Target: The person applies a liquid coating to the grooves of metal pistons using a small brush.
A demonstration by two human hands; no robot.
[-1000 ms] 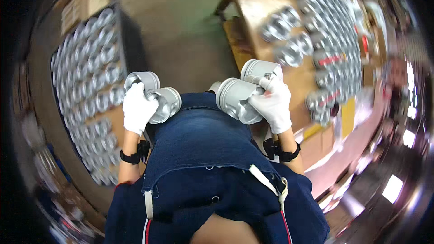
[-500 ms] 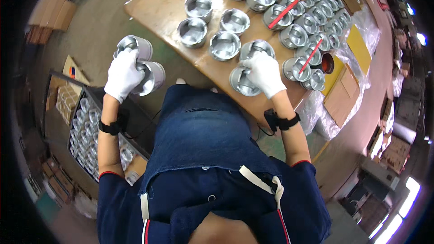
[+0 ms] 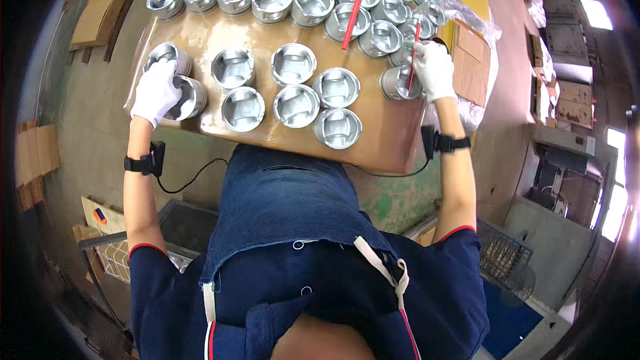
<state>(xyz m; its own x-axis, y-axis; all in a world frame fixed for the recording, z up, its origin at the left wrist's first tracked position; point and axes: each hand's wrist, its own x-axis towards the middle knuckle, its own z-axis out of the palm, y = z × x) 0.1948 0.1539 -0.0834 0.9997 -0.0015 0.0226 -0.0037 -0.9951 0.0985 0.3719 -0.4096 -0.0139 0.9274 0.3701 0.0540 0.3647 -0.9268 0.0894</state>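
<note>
My left hand (image 3: pixel 157 93), in a white glove, is closed around two silver engine pistons at the table's left edge. One piston (image 3: pixel 191 98) shows beside the fingers, the other (image 3: pixel 175 57) beyond them. They appear to rest on the brown tabletop (image 3: pixel 280 143), crowns down. My right hand (image 3: pixel 435 73), also gloved, closes its fingertips on a thin red stick (image 3: pixel 411 70) at the right side. The stick's lower end reaches a piston (image 3: pixel 395 85) standing near the right edge. Between my hands several loose pistons (image 3: pixel 296 105) stand with their hollow sides up.
Rows of pistons (image 3: pixel 272 1) fill the table's far side. Across them lies a red rod with an orange head (image 3: pixel 355 17). Cardboard (image 3: pixel 470 63) and plastic wrap lie at the right. A cable (image 3: pixel 193 183) hangs by my left wrist; stacked cartons (image 3: pixel 100 10) stand far left.
My body has turned toward the table. My left hand has brought its two pistons to the table's left edge. My right hand has let go of two pistons and taken the thin red stick.
</note>
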